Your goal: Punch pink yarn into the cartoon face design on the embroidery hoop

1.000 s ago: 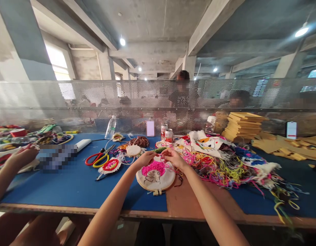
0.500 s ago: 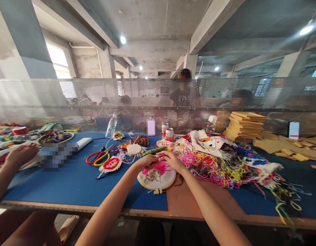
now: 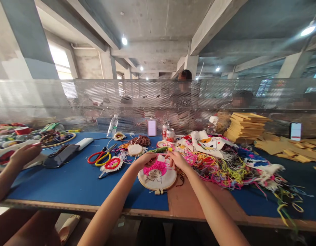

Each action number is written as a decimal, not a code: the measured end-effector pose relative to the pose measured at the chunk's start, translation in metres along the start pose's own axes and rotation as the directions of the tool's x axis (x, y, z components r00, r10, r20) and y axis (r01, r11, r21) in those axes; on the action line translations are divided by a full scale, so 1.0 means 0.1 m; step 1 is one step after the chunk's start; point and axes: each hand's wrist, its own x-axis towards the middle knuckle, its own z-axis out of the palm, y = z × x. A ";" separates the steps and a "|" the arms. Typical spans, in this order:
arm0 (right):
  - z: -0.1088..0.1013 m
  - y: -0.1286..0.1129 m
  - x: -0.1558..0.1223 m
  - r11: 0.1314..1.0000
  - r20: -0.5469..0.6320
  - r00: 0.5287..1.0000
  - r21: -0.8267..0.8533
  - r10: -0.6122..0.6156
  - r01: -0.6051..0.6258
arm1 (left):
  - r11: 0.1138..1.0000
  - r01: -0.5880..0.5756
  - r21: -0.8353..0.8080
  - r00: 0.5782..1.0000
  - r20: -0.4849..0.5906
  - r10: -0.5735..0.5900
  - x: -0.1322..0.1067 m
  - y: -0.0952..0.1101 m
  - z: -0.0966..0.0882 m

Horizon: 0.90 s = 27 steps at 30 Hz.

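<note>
A round embroidery hoop (image 3: pixel 158 182) lies in front of me, its white cloth bearing a drawn figure with looped pink yarn hair (image 3: pixel 154 168). My left hand (image 3: pixel 147 160) is closed at the hoop's upper left edge, with its fingertips pinched on pink yarn. At the upper right edge my right hand (image 3: pixel 177 160) is also closed, and pink strands show by its fingers. A thin pink length spans the gap between both hands. Just beyond the fingers is a green, yellow-ended tool (image 3: pixel 160 149); whether a hand touches it I cannot tell.
Red-and-yellow scissors (image 3: pixel 99 159) and a small embroidered patch (image 3: pixel 111 164) lie left. Tangled yarn (image 3: pixel 224 171) heaps up right. Cans (image 3: pixel 170 135), a bottle (image 3: pixel 112 126) and a phone (image 3: pixel 152 128) stand behind. Another person's hand (image 3: pixel 26 153) works at far left.
My hands have moved apart from being together above the hoop, with pink yarn now between them. More of the pink hair shows. The neighbour's hand has shifted slightly right.
</note>
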 end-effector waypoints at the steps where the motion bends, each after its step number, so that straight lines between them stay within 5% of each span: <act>1: 0.02 -0.01 -0.01 1.000 0.012 1.000 -0.017 0.000 0.000 | 1.000 -0.015 -0.005 1.000 0.005 0.015 0.00 -0.01 0.00; 9: 0.17 -0.05 -0.10 0.994 0.165 0.985 -0.103 0.058 -0.041 | 0.995 -0.097 -0.002 0.995 0.035 0.097 0.00 -0.04 0.01; 18: 0.02 -0.02 0.00 0.921 -0.080 0.989 -0.380 -0.125 0.086 | 0.989 -0.112 0.095 0.994 0.013 0.112 0.02 0.01 -0.05; 23: -0.06 -0.03 -0.03 0.791 -0.306 0.891 -0.606 -0.336 0.090 | 0.977 -0.080 0.195 0.993 -0.066 0.095 0.01 0.05 -0.08; 27: -0.04 -0.07 -0.07 0.701 -0.263 0.846 -0.693 -0.464 0.169 | 0.956 -0.140 0.258 0.988 -0.021 0.150 -0.01 0.06 -0.05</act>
